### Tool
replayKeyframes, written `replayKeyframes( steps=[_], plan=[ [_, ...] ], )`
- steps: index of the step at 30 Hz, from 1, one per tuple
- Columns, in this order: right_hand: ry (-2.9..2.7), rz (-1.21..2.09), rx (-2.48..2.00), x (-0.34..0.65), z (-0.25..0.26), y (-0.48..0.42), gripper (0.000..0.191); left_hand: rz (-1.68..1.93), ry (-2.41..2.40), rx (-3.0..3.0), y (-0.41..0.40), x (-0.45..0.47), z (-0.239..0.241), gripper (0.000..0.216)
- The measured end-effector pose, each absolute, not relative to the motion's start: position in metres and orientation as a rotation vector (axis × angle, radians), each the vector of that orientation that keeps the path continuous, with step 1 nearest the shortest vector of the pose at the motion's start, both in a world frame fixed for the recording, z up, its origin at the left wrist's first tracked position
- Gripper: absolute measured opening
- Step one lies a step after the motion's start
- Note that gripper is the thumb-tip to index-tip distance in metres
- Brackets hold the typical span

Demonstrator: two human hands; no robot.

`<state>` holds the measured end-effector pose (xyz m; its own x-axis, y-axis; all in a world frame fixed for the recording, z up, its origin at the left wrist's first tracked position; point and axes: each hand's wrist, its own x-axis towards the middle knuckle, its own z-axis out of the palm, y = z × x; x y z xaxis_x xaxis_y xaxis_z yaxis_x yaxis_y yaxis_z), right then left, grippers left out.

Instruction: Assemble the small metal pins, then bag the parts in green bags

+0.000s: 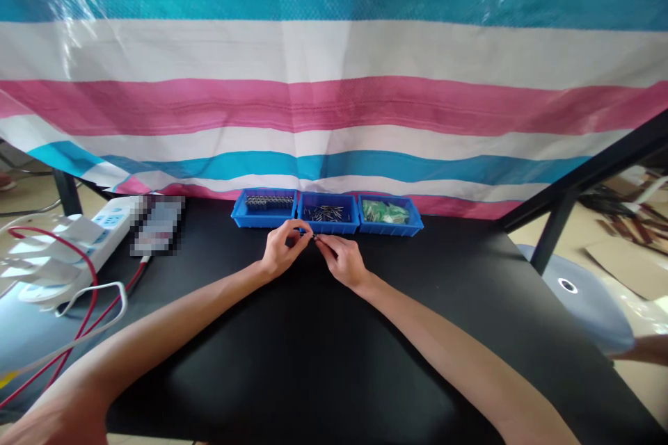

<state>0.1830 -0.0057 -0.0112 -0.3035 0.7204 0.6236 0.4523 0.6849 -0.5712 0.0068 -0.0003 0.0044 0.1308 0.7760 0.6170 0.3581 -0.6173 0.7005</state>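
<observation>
A person's two bare hands meet fingertip to fingertip over a black work table (334, 361), just on the near side of a row of three blue parts trays. The left hand (280, 252) is curled, with thumb and forefinger pinched together. The right hand (343, 260) reaches in from the right with its fingers closed to a point. Between them they hold a small metal piece (314, 238), too slight to identify. Its long axis seems to run left to right, one end in each pinch, so neither hand is clearly the nearer. The piece hangs just above the table, directly in front of the middle tray (328, 227), which holds loose metal pins. The left tray (264, 222) carries dark cylindrical parts and the right tray (391, 229) green packets. At the far left of the table lie a white power strip (112, 219) and a looping red cable (92, 292). A striped tarpaulin (334, 104) in blue, white and pink hangs behind. Another person's hand (645, 349) shows at the right edge, well apart.
</observation>
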Motion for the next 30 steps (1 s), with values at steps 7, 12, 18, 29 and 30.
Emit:
replayKeyframes(
  steps=[7, 12, 18, 29, 30],
  plan=[
    [-1.965, 0.372, -0.915, 0.1832, -0.011, -0.0056, 0.022, 1.479, 1.107, 2.036, -0.0004, 0.0075, 0.0048, 0.012],
    [-1.97, 0.36, -0.902, 0.1833, -0.0119, -0.0049, 0.021, 1.469, 1.13, 2.038, -0.0001, 0.0074, 0.0048, 0.012],
    [-1.977, 0.37, -0.901, 0.1842, -0.0126, -0.005, 0.021, 1.474, 1.132, 2.033, -0.0005, 0.008, 0.0058, 0.013],
    [-1.98, 0.362, -0.909, 0.1845, -0.0111, -0.0047, 0.024, 1.498, 1.129, 2.032, 0.001, 0.0091, 0.0036, 0.015],
    [-1.981, 0.361, -0.908, 0.1846, -0.0112, -0.0047, 0.024, 1.502, 1.126, 2.029, 0.0013, 0.0091, 0.0032, 0.015]
  ],
)
